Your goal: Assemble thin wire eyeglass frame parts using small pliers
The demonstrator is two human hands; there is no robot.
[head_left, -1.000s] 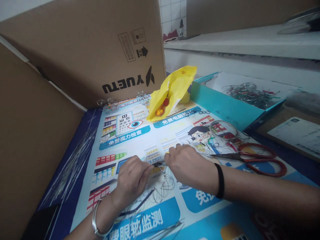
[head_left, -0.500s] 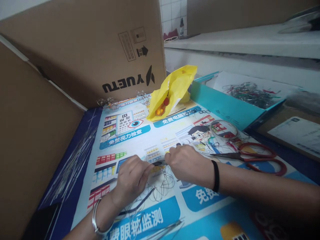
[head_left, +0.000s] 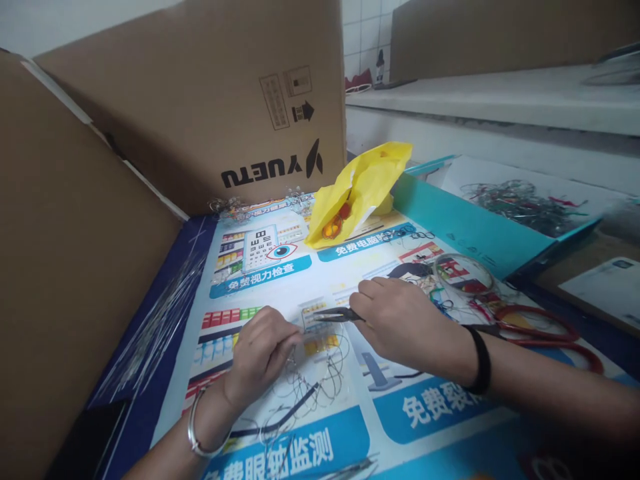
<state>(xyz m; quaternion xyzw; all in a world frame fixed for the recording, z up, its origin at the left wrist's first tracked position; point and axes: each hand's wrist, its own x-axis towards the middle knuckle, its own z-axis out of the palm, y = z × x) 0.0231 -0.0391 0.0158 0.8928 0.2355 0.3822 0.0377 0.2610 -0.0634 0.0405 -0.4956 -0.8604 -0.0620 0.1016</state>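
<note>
My right hand [head_left: 400, 320] is closed around needle-nose pliers [head_left: 334, 315], whose jaws point left. A black band sits on that wrist. My left hand [head_left: 263, 350], with a silver bangle on its wrist, is pinched just left of the plier tips. Thin wire [head_left: 327, 373], bent into loops, spreads below and right of its fingertips over the printed sheet. What exactly lies between the left fingers is mostly hidden, but it looks like part of this wire. A dark strip [head_left: 293, 408] lies across the wire loops.
A yellow bag [head_left: 383, 177] with orange pieces inside stands at the back. Red-handled scissors [head_left: 537, 323] and a clear ring-shaped roll [head_left: 465, 273] lie to the right, near a teal box [head_left: 470, 220] of tangled wires. Straight wires [head_left: 155, 327] lie left, beside cardboard [head_left: 210, 107].
My right hand has drawn back to the right from my left hand, so the plier jaws now show in full. The whole view has shifted slightly.
</note>
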